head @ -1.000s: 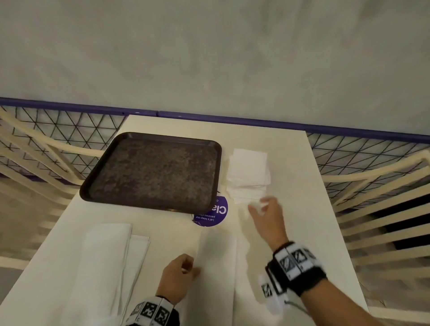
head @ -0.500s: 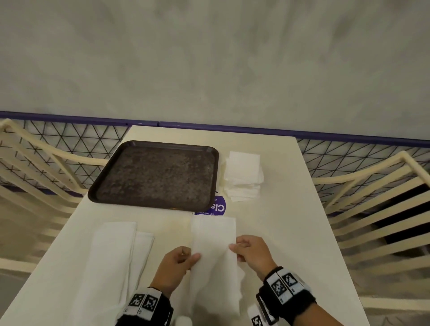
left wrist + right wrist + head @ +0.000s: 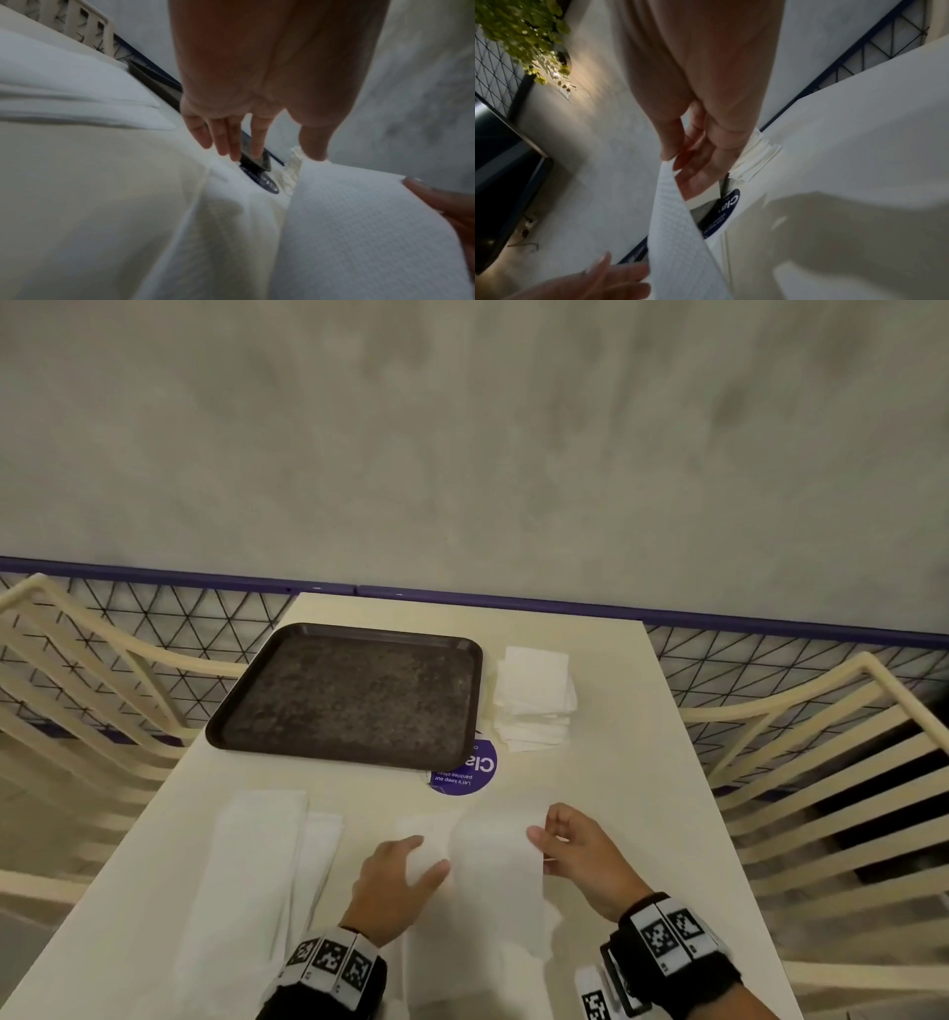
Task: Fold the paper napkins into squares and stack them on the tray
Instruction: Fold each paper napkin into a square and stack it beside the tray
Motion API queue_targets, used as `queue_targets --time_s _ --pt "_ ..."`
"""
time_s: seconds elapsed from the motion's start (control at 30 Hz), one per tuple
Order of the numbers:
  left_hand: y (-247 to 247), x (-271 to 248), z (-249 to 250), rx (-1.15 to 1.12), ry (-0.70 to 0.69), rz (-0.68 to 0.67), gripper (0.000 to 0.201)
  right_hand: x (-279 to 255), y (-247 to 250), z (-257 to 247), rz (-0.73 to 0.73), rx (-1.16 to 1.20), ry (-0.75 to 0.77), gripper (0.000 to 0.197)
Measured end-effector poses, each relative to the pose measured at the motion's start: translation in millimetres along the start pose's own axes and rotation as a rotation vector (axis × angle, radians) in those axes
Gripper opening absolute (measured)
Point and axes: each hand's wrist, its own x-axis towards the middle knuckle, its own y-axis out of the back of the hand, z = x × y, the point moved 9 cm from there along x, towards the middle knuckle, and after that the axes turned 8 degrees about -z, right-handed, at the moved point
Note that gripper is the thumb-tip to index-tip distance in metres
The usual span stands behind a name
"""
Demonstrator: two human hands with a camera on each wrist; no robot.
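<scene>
Since 0.5 s ago the napkin [image 3: 495, 870] has opened out wider & its right edge is up off the table [image 3: 631, 762]; R hand has shifted up w/ it.

Far left: two long folded napkins [image 3: 246, 880] lie flat near the table's left edge, overlapping. Above them the dark tray [image 3: 349, 695], nothing on it. Left hand [image 3: 395, 880] rests on the napkin's left part, fingers straight & spread, pressing it down, not curled round it. Napkin sits at the near edge, between both hands. Purple round sticker [image 3: 464, 773] just beyond it, partly under the tray corner. Right hand [image 3: 580, 855] pinches the napkin's right edge between thumb & fingertips, lifted. Further back, right of the tray: stack of square folded napkins [image 3: 534, 698], on the table, just beside the tray.
</scene>
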Motion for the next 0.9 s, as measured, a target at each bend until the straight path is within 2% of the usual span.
queue_targets --time_s 0.07,0.17,0.27,0.4,0.47,0.67,0.77,0.9 --pt "-5 -4 23 -0.179 -0.082 -0.102 0.05 -5 -8 -11 -0.064 0.044 0.023 0.028" --pt "-9 -13 47 -0.482 -0.165 -0.232 0.022 -12 -19 -26 -0.15 0.129 0.04 0.024" --pt "0 -22 57 -0.678 -0.207 -0.225 0.017 -19 -24 -36 -0.191 0.215 0.055 0.01" --pt "18 -33 72 -0.831 -0.284 -0.176 0.02 -27 -37 -39 -0.294 0.218 0.044 0.029" --pt "24 -36 77 -0.886 -0.315 -0.171 0.021 -28 -39 -40 -0.291 0.183 0.052 0.028" --pt "40 -52 83 -0.877 -0.412 -0.116 0.023 -29 -32 -54 -0.203 0.189 0.143 0.022" --pt "46 -56 84 -0.799 -0.454 -0.092 0.024 -32 -31 -63 -0.178 0.18 0.214 0.02" --pt "58 -67 91 -0.518 -0.549 -0.062 0.045 -39 -35 -73 -0.179 0.157 0.265 0.039"
